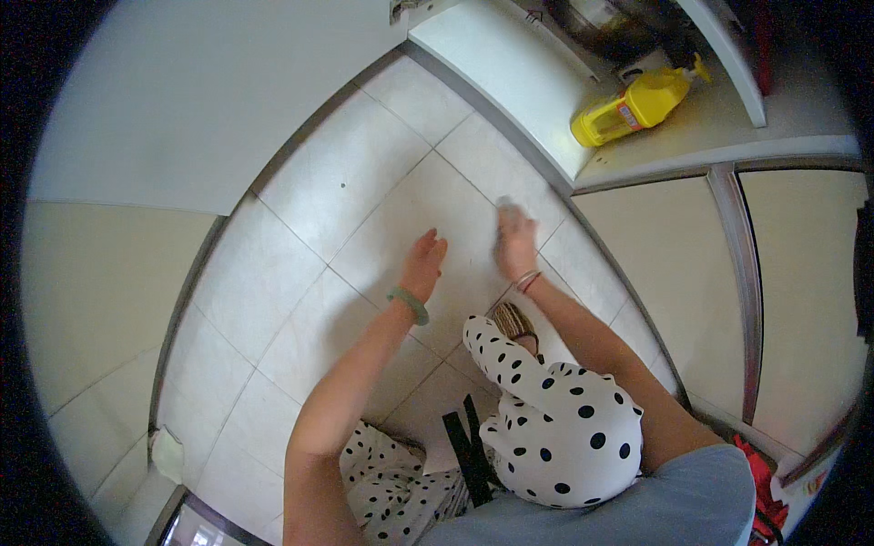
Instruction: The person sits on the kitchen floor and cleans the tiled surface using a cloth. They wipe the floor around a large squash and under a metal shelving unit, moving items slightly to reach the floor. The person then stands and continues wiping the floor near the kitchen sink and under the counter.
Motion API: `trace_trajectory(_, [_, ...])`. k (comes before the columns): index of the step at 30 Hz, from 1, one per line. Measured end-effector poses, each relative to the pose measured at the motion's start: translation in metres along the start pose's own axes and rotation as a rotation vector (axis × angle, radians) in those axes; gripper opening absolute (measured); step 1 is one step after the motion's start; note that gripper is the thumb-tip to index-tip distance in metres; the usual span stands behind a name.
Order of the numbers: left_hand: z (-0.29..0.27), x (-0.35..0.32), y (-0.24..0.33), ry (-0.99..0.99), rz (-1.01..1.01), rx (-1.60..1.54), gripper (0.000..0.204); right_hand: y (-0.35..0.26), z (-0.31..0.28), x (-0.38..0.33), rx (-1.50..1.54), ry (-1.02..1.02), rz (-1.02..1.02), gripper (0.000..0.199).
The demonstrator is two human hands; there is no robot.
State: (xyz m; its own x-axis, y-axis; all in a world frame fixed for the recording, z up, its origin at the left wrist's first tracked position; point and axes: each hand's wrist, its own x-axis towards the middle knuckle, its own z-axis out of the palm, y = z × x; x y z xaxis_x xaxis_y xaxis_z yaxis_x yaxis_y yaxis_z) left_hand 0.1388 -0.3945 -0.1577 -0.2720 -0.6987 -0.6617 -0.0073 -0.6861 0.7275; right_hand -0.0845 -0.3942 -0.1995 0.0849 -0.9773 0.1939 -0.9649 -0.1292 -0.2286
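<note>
My left hand (424, 264), with a green bangle (409, 306) at its wrist, hovers over the tiled floor (382, 218). Its fingers are loosely bent and a little apart, with nothing in them. To its right, my right hand (517, 244) is closed and low over the tiles near the cabinet base. A small pale thing (504, 202) shows at its fingertips, too blurred to name. Thin bands (527, 279) circle that wrist. Between my arms are my knee in white trousers with black dots (564, 437) and a striped shoe (513, 320).
An open white cabinet (501, 82) at the upper right holds a yellow pump bottle (633, 107) lying on its side. Cream cabinet doors (655, 264) line the right, and a pale panel (209, 100) stands at the left. Something red (763, 482) is at the lower right.
</note>
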Motion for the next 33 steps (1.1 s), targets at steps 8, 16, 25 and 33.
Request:
trace_trajectory(8, [0.0,-0.017,0.036,0.14,0.176,-0.032,0.055,-0.068,-0.014,0.044,0.442,-0.184,-0.047,0.049])
trace_trajectory(16, [-0.005,-0.009,0.037,0.171,0.135,-0.112,0.049,-0.01,-0.094,0.21,0.182,0.146,-0.04,0.027])
trace_trajectory(25, [0.016,0.002,0.026,0.139,0.106,-0.158,0.051,0.002,-0.09,0.247,-0.099,0.086,-0.278,0.035])
trace_trajectory(33, [0.033,0.001,0.062,0.131,0.21,-0.218,0.051,0.004,-0.09,0.2,-0.179,0.095,-0.225,0.037])
